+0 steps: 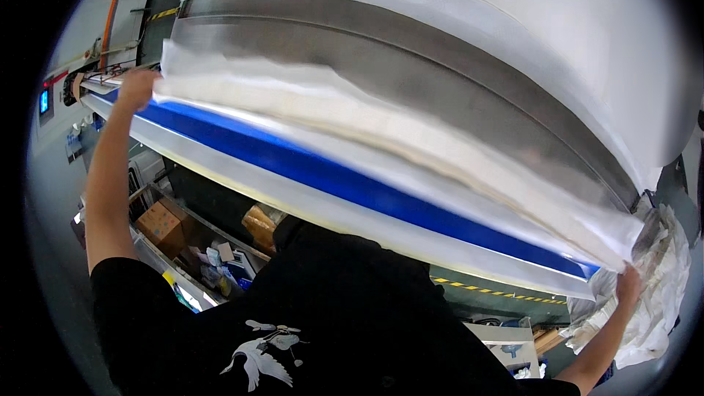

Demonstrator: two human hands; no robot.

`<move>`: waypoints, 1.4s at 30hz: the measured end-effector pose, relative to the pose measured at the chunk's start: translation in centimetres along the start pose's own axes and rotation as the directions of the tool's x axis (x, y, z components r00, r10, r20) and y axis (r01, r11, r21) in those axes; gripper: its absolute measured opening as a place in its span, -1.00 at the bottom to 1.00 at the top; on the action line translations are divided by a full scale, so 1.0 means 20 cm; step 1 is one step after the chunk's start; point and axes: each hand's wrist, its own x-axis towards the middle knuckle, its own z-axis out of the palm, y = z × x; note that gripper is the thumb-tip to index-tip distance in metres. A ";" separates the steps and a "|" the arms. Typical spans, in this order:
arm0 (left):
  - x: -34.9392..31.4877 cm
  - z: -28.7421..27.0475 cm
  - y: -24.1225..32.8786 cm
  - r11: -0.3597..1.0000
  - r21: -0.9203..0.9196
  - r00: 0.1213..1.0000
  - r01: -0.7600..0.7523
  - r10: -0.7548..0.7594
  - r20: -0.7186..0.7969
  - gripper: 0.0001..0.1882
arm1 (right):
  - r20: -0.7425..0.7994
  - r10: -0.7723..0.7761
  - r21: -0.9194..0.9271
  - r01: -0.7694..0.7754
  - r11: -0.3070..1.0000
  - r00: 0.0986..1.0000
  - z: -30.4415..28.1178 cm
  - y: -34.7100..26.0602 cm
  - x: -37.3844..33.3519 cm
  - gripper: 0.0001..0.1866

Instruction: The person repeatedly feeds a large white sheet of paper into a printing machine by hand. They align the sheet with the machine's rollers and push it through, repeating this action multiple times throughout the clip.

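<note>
A long white cloth strip (pixel 352 126) stretches between my hands, blurred by motion. My left hand (pixel 138 89) is closed on its left end, beside the end of a long machine bed. At the far right, my right hand (pixel 628 286) grips the other end near its corner. Under the strip's near edge runs a blue band (pixel 293 161), bordered in front by a pale rail (pixel 249 180). Beyond the strip lies a grey metal surface (pixel 411 73), and above that a wide white sheet (pixel 469 0) curves away.
Crumpled white fabric (pixel 660 279) hangs by my right hand. Below left, an open drawer (pixel 257 253) holds a cardboard box (pixel 161 226) and small packages. A yellow-black floor stripe (pixel 499 292) passes beneath the rail. A small lit screen (pixel 45 100) is at the far left.
</note>
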 end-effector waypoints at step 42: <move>-0.58 -0.91 2.16 0.054 -0.368 0.354 -0.928 0.429 -0.831 -0.74 | 0.333 -0.220 -0.196 0.296 0.935 0.917 0.27 -0.55 -0.47 -0.77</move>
